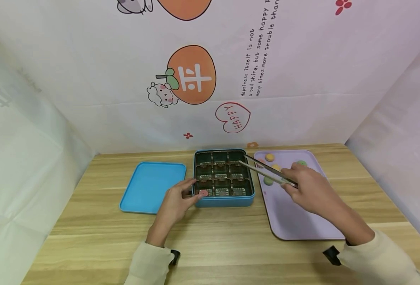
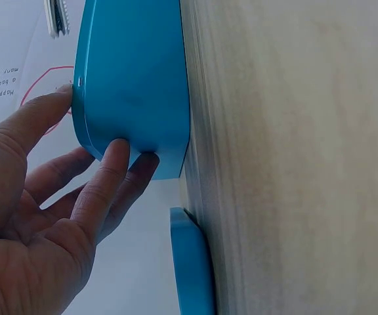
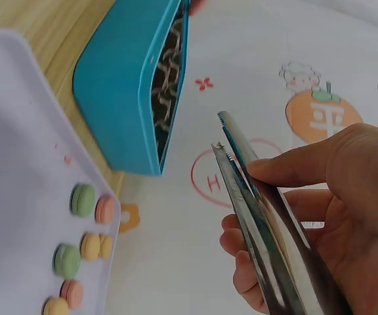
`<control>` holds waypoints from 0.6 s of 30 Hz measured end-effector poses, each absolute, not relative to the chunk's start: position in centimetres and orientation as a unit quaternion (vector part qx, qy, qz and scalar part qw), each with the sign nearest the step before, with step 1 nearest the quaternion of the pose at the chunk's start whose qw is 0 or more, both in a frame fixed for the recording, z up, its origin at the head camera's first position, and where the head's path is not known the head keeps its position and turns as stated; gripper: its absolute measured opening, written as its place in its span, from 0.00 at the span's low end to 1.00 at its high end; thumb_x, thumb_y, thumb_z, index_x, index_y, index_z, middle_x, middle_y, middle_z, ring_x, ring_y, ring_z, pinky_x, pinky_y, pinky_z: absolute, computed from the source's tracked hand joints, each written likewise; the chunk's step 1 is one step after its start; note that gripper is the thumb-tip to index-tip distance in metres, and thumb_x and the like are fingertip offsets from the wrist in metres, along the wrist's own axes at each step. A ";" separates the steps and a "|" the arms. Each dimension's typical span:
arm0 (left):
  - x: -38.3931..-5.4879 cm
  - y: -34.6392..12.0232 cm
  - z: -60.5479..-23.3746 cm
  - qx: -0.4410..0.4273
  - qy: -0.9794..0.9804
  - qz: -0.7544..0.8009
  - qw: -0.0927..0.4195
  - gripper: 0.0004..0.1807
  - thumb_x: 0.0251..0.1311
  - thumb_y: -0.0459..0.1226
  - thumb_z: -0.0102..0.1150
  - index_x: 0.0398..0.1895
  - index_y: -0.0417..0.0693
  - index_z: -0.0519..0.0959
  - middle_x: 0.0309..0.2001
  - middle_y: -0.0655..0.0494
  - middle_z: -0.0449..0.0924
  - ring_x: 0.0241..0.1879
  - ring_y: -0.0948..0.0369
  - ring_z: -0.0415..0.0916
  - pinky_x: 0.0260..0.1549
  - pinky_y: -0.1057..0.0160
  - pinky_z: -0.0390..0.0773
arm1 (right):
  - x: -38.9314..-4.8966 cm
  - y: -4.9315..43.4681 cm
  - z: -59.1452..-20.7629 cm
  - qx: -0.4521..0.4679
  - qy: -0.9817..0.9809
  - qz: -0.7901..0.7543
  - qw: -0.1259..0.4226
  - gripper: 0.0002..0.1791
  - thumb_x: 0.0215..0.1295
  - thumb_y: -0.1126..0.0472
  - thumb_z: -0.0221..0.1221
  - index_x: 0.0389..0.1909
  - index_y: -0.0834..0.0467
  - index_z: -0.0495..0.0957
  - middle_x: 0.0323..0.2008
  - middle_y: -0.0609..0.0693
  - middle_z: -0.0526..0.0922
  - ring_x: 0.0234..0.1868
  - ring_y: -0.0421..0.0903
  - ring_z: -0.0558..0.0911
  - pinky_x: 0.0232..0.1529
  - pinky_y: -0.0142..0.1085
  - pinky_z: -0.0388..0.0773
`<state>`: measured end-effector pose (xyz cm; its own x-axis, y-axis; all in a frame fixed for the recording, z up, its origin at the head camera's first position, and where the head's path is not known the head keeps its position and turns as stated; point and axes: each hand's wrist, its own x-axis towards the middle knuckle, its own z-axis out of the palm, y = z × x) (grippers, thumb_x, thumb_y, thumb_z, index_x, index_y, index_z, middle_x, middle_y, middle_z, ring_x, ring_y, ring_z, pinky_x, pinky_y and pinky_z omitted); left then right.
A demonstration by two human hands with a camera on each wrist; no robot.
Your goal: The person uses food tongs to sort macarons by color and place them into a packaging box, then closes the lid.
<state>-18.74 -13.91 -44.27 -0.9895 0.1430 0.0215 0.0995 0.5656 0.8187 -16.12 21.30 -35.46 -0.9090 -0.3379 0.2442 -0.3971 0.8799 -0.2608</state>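
My right hand (image 1: 307,188) grips metal tongs (image 3: 261,216), whose toothed tips are slightly parted with nothing between them. In the head view the tips overlap the right side of a blue box (image 1: 225,202). A dark, clear plastic insert divides the box into several compartments. One pink macaron (image 1: 203,192) sits in the front left compartment. My left hand (image 1: 177,200) touches the box's front left corner, fingers spread. In the left wrist view, one fingertip lies at the rim and other fingers (image 2: 102,190) rest against the outer wall.
A lilac tray (image 1: 295,221) lies right of the box, carrying several macarons, including green (image 3: 67,260), yellow (image 3: 90,246) and pink (image 3: 72,293) ones. Flat on the wooden table (image 1: 217,245), left of the box, is a blue lid (image 1: 154,186). A printed cloth (image 1: 284,118) hangs behind.
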 end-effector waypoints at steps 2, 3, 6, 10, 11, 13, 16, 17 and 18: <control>-18.7 -13.9 -44.2 0.067 0.884 0.462 0.024 0.30 0.67 0.36 0.71 0.72 0.42 0.76 0.76 0.41 0.70 0.62 0.47 0.82 0.51 0.55 0.88 | -16.2 21.9 -35.6 0.184 -0.966 0.148 0.107 0.11 0.63 0.67 0.67 0.46 0.63 0.86 0.27 0.48 0.71 0.26 0.42 0.65 0.25 0.33 0.61; -18.7 -13.9 -44.2 0.066 0.885 0.460 0.025 0.30 0.67 0.36 0.71 0.72 0.43 0.77 0.76 0.42 0.70 0.63 0.47 0.82 0.51 0.55 0.88 | -16.2 22.1 -35.7 0.182 -0.966 0.145 0.112 0.11 0.62 0.67 0.67 0.45 0.63 0.86 0.26 0.48 0.70 0.25 0.42 0.64 0.24 0.33 0.61; -18.7 -14.0 -44.3 0.064 0.888 0.454 0.024 0.30 0.67 0.37 0.71 0.72 0.45 0.77 0.76 0.43 0.70 0.64 0.47 0.81 0.53 0.53 0.87 | -16.5 22.7 -35.9 0.175 -0.968 0.135 0.118 0.08 0.62 0.67 0.66 0.42 0.61 0.86 0.25 0.47 0.67 0.24 0.42 0.63 0.23 0.34 0.60; -18.7 -14.1 -44.3 0.063 0.892 0.446 0.022 0.30 0.67 0.39 0.71 0.72 0.46 0.77 0.76 0.45 0.70 0.68 0.45 0.77 0.57 0.49 0.85 | -17.1 23.1 -36.5 0.165 -0.972 0.129 0.107 0.05 0.63 0.68 0.64 0.39 0.61 0.85 0.25 0.47 0.67 0.25 0.43 0.64 0.23 0.35 0.61; -18.7 -14.1 -44.2 0.063 0.893 0.446 0.022 0.30 0.67 0.39 0.71 0.72 0.46 0.77 0.77 0.45 0.69 0.68 0.45 0.76 0.57 0.49 0.85 | -17.2 23.2 -36.6 0.163 -0.973 0.130 0.103 0.05 0.63 0.68 0.64 0.39 0.61 0.85 0.26 0.47 0.67 0.25 0.43 0.65 0.23 0.35 0.62; -18.7 -14.1 -44.3 0.064 0.892 0.448 0.023 0.31 0.67 0.38 0.71 0.72 0.46 0.77 0.76 0.45 0.70 0.68 0.45 0.77 0.57 0.49 0.85 | -17.6 23.5 -37.0 0.159 -0.974 0.131 0.098 0.06 0.64 0.68 0.63 0.39 0.63 0.86 0.26 0.48 0.69 0.25 0.44 0.65 0.23 0.36 0.63; -18.7 -14.1 -44.3 0.066 0.889 0.453 0.024 0.30 0.67 0.38 0.71 0.72 0.45 0.77 0.76 0.44 0.70 0.65 0.46 0.79 0.54 0.51 0.86 | -18.1 23.9 -37.8 0.154 -0.974 0.136 0.094 0.09 0.63 0.68 0.63 0.41 0.67 0.86 0.27 0.50 0.71 0.26 0.45 0.67 0.24 0.37 0.66; -18.7 -14.0 -44.3 0.067 0.888 0.454 0.025 0.30 0.67 0.38 0.71 0.72 0.45 0.77 0.76 0.43 0.70 0.64 0.46 0.81 0.53 0.52 0.87 | -18.3 24.0 -38.1 0.152 -0.974 0.138 0.093 0.08 0.63 0.68 0.62 0.40 0.67 0.86 0.27 0.51 0.72 0.26 0.45 0.67 0.24 0.37 0.66; -18.7 -14.0 -44.3 0.067 0.888 0.455 0.025 0.30 0.67 0.38 0.71 0.72 0.45 0.77 0.76 0.43 0.70 0.64 0.46 0.81 0.53 0.52 0.87 | -18.5 24.1 -38.3 0.150 -0.975 0.140 0.090 0.07 0.63 0.68 0.62 0.38 0.66 0.85 0.27 0.51 0.72 0.26 0.46 0.67 0.24 0.37 0.66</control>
<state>-18.67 -14.03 -44.27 -0.9897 0.1423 0.0173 0.0972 0.5773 0.8107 -18.49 24.14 -38.32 -0.9390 -0.2663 0.2178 -0.3168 0.9160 -0.2462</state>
